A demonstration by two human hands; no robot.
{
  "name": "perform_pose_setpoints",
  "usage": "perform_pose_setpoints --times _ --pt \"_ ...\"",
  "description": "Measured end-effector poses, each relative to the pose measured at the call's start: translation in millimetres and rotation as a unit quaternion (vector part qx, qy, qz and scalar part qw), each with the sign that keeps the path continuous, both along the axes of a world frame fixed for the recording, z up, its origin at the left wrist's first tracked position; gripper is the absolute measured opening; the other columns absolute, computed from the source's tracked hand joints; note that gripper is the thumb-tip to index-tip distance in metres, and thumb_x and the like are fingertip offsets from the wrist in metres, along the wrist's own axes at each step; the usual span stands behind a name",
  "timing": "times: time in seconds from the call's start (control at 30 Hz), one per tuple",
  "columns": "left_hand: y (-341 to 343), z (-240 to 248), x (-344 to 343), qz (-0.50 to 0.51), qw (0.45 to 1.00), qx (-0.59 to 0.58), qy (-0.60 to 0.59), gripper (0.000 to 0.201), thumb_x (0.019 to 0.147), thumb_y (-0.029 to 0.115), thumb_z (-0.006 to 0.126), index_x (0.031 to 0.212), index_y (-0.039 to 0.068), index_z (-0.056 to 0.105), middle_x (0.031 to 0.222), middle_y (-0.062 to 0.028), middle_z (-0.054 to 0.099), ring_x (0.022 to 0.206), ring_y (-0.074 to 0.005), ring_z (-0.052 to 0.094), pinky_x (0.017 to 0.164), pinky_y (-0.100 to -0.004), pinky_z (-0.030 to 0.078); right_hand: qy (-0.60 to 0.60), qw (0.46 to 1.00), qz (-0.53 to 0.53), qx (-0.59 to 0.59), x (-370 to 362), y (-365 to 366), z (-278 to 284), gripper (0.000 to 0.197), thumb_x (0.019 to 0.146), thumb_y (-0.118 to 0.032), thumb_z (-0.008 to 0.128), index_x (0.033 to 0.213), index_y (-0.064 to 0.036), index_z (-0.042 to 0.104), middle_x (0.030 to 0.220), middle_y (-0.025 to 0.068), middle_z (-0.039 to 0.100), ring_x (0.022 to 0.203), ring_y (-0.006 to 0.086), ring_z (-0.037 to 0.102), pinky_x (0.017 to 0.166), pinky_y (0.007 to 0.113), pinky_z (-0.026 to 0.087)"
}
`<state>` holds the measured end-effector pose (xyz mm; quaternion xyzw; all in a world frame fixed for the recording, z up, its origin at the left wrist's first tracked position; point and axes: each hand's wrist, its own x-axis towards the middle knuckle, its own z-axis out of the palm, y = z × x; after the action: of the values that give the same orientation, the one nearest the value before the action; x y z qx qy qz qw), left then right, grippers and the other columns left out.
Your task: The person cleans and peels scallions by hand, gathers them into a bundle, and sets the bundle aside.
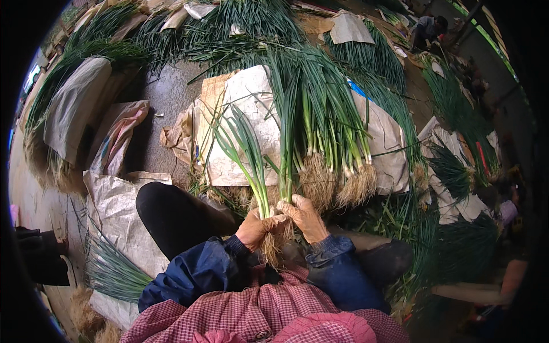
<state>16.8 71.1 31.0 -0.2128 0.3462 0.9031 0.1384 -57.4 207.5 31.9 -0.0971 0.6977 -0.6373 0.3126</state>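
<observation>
My left hand (258,229) is closed round the lower stalks of a few green onions (255,171), whose pale roots hang below the fingers and whose green leaves fan up and to the left. Close beside it, my right hand (307,219) grips the base of another green onion (286,166) with long upright leaves. The two hands nearly touch in front of my lap. Just beyond them, a row of green onions (337,126) with white bases and bushy tan roots lies on a whitish woven sack (251,108).
Bundles of green onions lie at the far side (240,26). At left, more lie under a pale sack (77,108). Another bundle (117,268) rests near my left elbow on sacking. Grey wet floor (171,94) shows between piles. A person (428,31) sits at the far right.
</observation>
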Motion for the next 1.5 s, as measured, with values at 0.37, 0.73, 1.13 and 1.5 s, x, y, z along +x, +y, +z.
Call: perform_pose_setpoints --times 0.37,0.73,1.13,1.5 --pt "13.1 -39.4 14.6 0.080 0.989 -0.126 0.011 0.022 0.076 -0.004 0.062 0.097 -0.001 0.054 0.081 -0.0085 0.060 0.066 -0.0161 0.058 0.059 -0.0271 0.050 0.148 0.972 -0.011 0.184 -57.8 -31.8 -44.2 0.024 0.085 -0.018 0.053 0.102 -0.0009 0.056 0.073 0.0089 0.062 0.063 0.0215 0.057 0.059 0.036 0.045" --pt "10.3 -24.8 6.8 0.060 0.978 -0.197 0.031 0.020 0.079 0.001 0.061 0.098 0.000 0.056 0.083 -0.0034 0.061 0.068 -0.0084 0.055 0.061 -0.0230 0.047 0.003 0.976 -0.207 -0.067 -8.9 -5.3 -12.0 0.024 0.087 -0.016 0.045 0.090 0.0060 0.053 0.076 0.0163 0.061 0.053 0.0167 0.058 0.043 0.024 0.046" --pt "18.4 -45.1 5.9 0.044 0.967 -0.252 0.004 0.015 0.077 -0.004 0.061 0.091 -0.001 0.057 0.078 -0.0030 0.062 0.066 -0.0094 0.056 0.059 -0.0240 0.047 0.344 0.935 -0.074 0.047 45.8 14.9 8.1 0.021 0.088 -0.019 0.053 0.082 0.0003 0.059 0.065 0.0054 0.060 0.056 0.0156 0.058 0.050 0.028 0.044" --pt "19.9 -8.1 5.4 0.051 0.976 0.155 -0.143 0.019 0.088 0.005 0.043 0.099 -0.005 0.055 0.081 -0.0105 0.061 0.063 -0.0159 0.061 0.057 -0.0262 0.053 -0.052 0.968 -0.092 -0.226 -46.8 -3.6 -124.0 0.045 0.080 -0.004 0.042 0.124 -0.0016 0.041 0.099 0.0075 0.057 0.060 0.0102 0.049 0.053 0.019 0.043"
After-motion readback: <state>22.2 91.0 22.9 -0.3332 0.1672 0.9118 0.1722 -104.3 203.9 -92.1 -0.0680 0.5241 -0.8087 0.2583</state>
